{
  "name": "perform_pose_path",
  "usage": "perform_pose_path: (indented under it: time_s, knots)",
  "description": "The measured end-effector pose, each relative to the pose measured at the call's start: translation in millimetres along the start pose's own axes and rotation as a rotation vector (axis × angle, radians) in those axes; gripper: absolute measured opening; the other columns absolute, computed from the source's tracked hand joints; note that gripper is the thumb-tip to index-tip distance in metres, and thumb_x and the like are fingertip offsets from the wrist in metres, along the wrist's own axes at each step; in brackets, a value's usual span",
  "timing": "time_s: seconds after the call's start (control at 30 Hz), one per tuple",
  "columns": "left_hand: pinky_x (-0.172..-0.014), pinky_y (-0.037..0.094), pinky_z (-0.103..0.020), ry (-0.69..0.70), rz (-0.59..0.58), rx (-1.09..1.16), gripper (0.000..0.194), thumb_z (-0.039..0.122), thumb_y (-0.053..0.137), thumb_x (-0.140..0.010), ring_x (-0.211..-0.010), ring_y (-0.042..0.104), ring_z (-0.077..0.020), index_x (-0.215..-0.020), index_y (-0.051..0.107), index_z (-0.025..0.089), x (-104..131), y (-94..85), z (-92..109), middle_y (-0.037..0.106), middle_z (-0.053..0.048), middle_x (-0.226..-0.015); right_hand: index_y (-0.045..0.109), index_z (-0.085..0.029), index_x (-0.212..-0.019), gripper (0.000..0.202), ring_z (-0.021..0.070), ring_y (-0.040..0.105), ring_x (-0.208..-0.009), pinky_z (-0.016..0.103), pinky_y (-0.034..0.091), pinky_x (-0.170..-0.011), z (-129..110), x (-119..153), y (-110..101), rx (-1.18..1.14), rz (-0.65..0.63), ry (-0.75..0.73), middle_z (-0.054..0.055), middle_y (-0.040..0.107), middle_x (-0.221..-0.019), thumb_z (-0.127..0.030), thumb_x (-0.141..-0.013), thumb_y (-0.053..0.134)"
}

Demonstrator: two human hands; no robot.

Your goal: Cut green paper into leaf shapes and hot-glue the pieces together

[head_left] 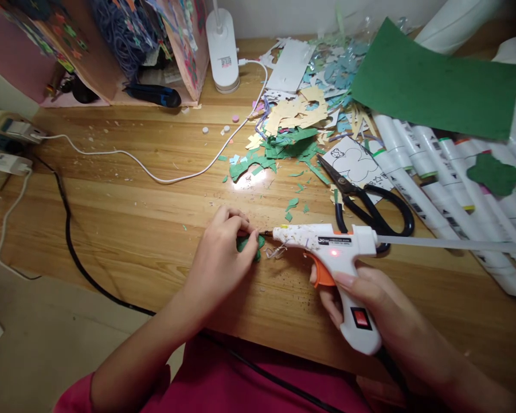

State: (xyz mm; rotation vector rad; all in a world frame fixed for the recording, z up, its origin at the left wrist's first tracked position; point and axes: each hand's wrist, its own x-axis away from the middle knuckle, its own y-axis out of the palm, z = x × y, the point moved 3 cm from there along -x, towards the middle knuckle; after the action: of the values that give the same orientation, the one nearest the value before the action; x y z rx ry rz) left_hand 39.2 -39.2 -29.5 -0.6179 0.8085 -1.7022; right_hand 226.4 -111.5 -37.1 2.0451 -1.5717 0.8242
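My right hand [370,292] is wrapped round the handle of a white hot glue gun [348,249], with fingers at its orange trigger. A long clear glue stick [434,245] sticks out of its back end, and a red light glows on its side. The dark nozzle points left and reaches a small green paper piece [258,244]. My left hand [227,241] pinches that piece just above the table; its fingers hide most of it. Thin strings of glue hang under the nozzle.
Black-handled scissors [361,198] lie behind the glue gun. White markers [447,166], a green sheet [434,80] and a green flower-shaped cutout [494,173] are at right. Paper scraps [296,115] pile up at the back. A white cable [167,180] crosses the wooden table [124,218].
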Motion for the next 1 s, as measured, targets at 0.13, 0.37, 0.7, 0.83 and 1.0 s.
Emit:
perform_pose_path:
  time_s: [0.13,0.37,0.7,0.83,1.0]
  knots:
    - [-0.076,0.047,-0.03,0.011,-0.01,-0.005,0.008,0.012,0.056,-0.081,-0.087,0.057,-0.0167,-0.074,0.059,0.015,0.4,0.0,0.2,0.057,-0.006,-0.087,0.051,-0.018,-0.052,0.05,0.0113,0.044,-0.045,0.023,0.036,-0.046,-2.4,0.1,0.3,0.038,0.011,-0.02,-0.001,0.049,-0.049,-0.054,-0.085,0.037]
    - [-0.076,0.047,-0.03,0.011,-0.022,-0.014,0.008,0.012,0.054,-0.082,-0.088,0.057,-0.0169,-0.076,0.058,0.016,1.2,0.8,-0.2,0.056,-0.006,-0.088,0.053,-0.018,-0.055,0.049,0.0129,0.047,-0.046,0.024,0.037,-0.046,-4.3,-0.7,-0.3,0.076,0.036,-0.024,0.0,0.05,-0.05,-0.053,-0.085,0.037]
    - [-0.075,0.048,-0.029,0.001,-0.014,0.015,0.007,0.012,0.055,-0.082,-0.085,0.056,-0.0156,-0.077,0.057,0.016,1.2,1.5,-2.2,0.055,-0.005,-0.088,0.051,-0.019,-0.054,0.045,0.0119,0.046,-0.044,0.023,0.037,-0.045,-6.5,-1.5,1.0,0.042,0.034,-0.029,-0.001,0.051,-0.048,-0.052,-0.082,0.04]
    - [-0.076,0.047,-0.029,-0.003,-0.016,0.012,0.007,0.011,0.055,-0.081,-0.085,0.056,-0.0154,-0.076,0.058,0.015,1.5,1.6,-1.6,0.055,-0.005,-0.087,0.052,-0.02,-0.057,0.043,0.0119,0.044,-0.044,0.024,0.035,-0.044,-9.3,0.0,2.2,0.008,0.075,-0.007,-0.002,0.05,-0.047,-0.054,-0.081,0.04]
    - [-0.076,0.047,-0.029,0.0,-0.02,0.002,0.007,0.011,0.057,-0.08,-0.086,0.056,-0.0154,-0.074,0.058,0.015,-1.4,1.4,-1.4,0.056,-0.005,-0.085,0.052,-0.02,-0.058,0.042,0.0119,0.045,-0.046,0.024,0.037,-0.046,-6.3,1.9,2.9,-0.001,0.077,0.013,-0.001,0.051,-0.05,-0.053,-0.081,0.042]
